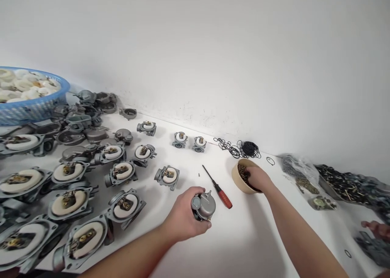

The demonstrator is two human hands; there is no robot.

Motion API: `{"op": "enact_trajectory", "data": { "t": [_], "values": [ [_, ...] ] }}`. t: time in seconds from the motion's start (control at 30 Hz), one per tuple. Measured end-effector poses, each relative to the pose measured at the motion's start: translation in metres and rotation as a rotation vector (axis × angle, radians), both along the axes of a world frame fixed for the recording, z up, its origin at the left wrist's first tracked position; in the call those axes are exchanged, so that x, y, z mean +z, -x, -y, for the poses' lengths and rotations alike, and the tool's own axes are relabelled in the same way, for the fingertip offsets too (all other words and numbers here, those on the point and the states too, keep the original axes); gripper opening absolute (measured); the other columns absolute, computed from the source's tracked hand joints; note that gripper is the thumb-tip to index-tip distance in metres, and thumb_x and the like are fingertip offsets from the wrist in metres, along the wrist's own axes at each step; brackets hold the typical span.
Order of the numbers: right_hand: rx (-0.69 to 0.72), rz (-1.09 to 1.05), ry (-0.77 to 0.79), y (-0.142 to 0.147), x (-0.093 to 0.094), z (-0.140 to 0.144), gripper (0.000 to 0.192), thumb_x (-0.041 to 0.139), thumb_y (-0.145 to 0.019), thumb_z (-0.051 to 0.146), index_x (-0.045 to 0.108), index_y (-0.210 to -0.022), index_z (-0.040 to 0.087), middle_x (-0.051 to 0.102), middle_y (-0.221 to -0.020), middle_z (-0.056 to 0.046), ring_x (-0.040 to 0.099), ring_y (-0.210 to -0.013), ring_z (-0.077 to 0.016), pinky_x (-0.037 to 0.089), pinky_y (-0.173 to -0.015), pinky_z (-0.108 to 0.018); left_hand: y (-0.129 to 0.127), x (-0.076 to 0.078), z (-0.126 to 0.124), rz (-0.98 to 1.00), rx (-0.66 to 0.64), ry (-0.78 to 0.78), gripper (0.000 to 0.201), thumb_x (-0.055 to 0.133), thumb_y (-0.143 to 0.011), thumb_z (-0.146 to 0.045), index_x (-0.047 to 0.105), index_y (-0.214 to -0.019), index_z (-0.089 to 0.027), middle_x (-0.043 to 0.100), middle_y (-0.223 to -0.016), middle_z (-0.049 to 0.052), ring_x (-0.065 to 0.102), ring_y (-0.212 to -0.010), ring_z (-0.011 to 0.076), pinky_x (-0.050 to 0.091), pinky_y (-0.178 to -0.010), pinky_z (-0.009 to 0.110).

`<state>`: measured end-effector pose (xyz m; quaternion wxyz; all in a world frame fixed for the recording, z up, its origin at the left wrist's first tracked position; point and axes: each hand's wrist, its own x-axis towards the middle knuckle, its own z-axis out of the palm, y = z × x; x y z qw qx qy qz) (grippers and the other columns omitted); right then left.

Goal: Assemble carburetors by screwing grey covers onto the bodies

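The left hand (183, 219) reaches in from the lower left with the forearm laid low over the white table (243, 245), knuckles up and wrist nearly straight. Its fingers are clamped around a grey metal carburetor (203, 205), which sits at the fingertip end of the hand, thumb on the near side and the other fingers wrapped over the left and far side. The carburetor's rounded bowl faces up and toward the right, a small tab sticking up from its top; its long axis cannot be told from this view.

Just right of the carburetor lies a screwdriver (217, 187) with a red handle, flat on the table, its handle next to the carburetor and its dark shaft pointing away up-left toward the wall. It touches neither hand.

Farther right of the carburetor, the right hand (257, 178) comes in along a long diagonal forearm from the lower right, palm down, fingers dipped into a tan bowl (239, 180) of small brass-coloured parts. The fingertips are hidden inside the bowl, so whether they pinch anything cannot be told.

Left of the carburetor, rows of carburetor bodies with white floats (122, 170) cover the table. Beyond the bowl, black O-rings (240, 149) lie near the wall. At the far left stands a blue basket (36, 103). Another person's fingers (378, 228) show at the right edge.
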<state>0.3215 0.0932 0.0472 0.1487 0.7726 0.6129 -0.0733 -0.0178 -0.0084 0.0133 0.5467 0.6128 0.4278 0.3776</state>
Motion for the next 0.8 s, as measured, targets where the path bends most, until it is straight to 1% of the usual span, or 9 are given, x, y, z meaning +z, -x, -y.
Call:
{"op": "enact_trajectory", "data": {
  "t": [0.1,0.2,0.3,0.47,0.53,0.6,0.63,0.73,0.8],
  "values": [
    [-0.046,-0.038,-0.03,-0.001,0.0,0.004,0.03,0.059,-0.095,0.037,0.06,-0.117,0.016,0.062,-0.113,-0.007,0.062,-0.096,-0.0183,0.055,-0.084,-0.038,0.0,0.0,0.001,-0.004,-0.001,-0.002,0.066,0.078,-0.052,-0.019,0.055,-0.115,-0.018,0.067,-0.107,0.007,0.067,-0.093,0.0255,0.054,-0.084,0.036],
    [-0.077,-0.082,-0.145,0.0,0.003,0.009,0.019,0.06,-0.092,0.027,0.067,-0.107,0.018,0.065,-0.105,-0.008,0.062,-0.091,-0.0197,0.053,-0.08,-0.037,0.001,0.001,0.001,0.003,0.001,0.015,0.066,0.078,-0.052,-0.018,0.055,-0.114,-0.018,0.067,-0.106,0.007,0.068,-0.092,0.0252,0.054,-0.083,0.035],
    [-0.089,-0.121,-0.384,0.006,0.007,0.017,0.025,0.052,-0.089,0.017,0.072,-0.104,0.02,0.066,-0.107,-0.011,0.063,-0.096,-0.0246,0.05,-0.083,-0.039,0.0,0.002,0.0,0.007,0.002,0.038,0.068,0.078,-0.051,-0.019,0.054,-0.115,-0.018,0.067,-0.106,0.007,0.067,-0.093,0.0254,0.054,-0.082,0.034],
    [-0.035,-0.267,-0.787,0.039,0.006,0.053,0.032,0.044,-0.093,0.027,0.072,-0.105,0.018,0.068,-0.108,-0.009,0.065,-0.092,-0.0199,0.053,-0.086,-0.034,-0.001,0.001,-0.002,0.008,-0.015,0.062,0.069,0.078,-0.052,-0.019,0.053,-0.116,-0.018,0.068,-0.105,0.007,0.068,-0.088,0.0247,0.055,-0.077,0.033],
    [0.056,-0.383,-0.904,0.059,0.002,0.076,0.027,0.049,-0.093,0.031,0.072,-0.099,0.02,0.07,-0.103,-0.006,0.066,-0.09,-0.019,0.055,-0.079,-0.031,-0.001,0.0,-0.001,0.012,-0.015,0.073,0.069,0.078,-0.051,-0.018,0.053,-0.115,-0.019,0.068,-0.103,0.007,0.068,-0.087,0.0245,0.055,-0.074,0.032],
    [0.259,-0.592,-1.085,0.079,-0.003,0.099,0.015,0.057,-0.09,0.025,0.071,-0.092,0.021,0.07,-0.091,-0.005,0.066,-0.081,-0.0182,0.055,-0.068,-0.03,0.0,-0.003,-0.001,0.019,-0.017,0.074,0.069,0.078,-0.05,-0.017,0.052,-0.114,-0.02,0.069,-0.099,0.006,0.069,-0.084,0.024,0.055,-0.07,0.03],
    [0.346,-0.66,-1.12,0.087,-0.005,0.109,0.013,0.058,-0.089,0.021,0.071,-0.091,0.022,0.069,-0.086,-0.004,0.066,-0.075,-0.0172,0.054,-0.061,-0.028,0.001,-0.004,-0.001,0.026,-0.018,0.071,0.069,0.078,-0.05,-0.017,0.051,-0.113,-0.021,0.069,-0.096,0.005,0.069,-0.083,0.0238,0.054,-0.068,0.029],
    [0.506,-0.801,-1.071,0.102,-0.008,0.13,0.02,0.057,-0.088,0.011,0.07,-0.096,0.023,0.066,-0.079,-0.003,0.062,-0.063,-0.013,0.044,-0.043,-0.022,0.002,-0.008,0.001,0.059,-0.031,0.041,0.069,0.077,-0.048,-0.014,0.05,-0.111,-0.023,0.069,-0.087,0.002,0.068,-0.081,0.0238,0.053,-0.064,0.028],
    [0.536,-0.865,-1.017,0.106,-0.008,0.137,0.023,0.055,-0.089,0.009,0.07,-0.099,0.023,0.066,-0.079,-0.002,0.06,-0.06,-0.0108,0.043,-0.042,-0.019,0.002,-0.01,0.003,0.069,-0.044,0.032,0.069,0.076,-0.047,-0.011,0.05,-0.11,-0.024,0.068,-0.086,0.001,0.068,-0.082,0.024,0.053,-0.063,0.027]
  ]
}}
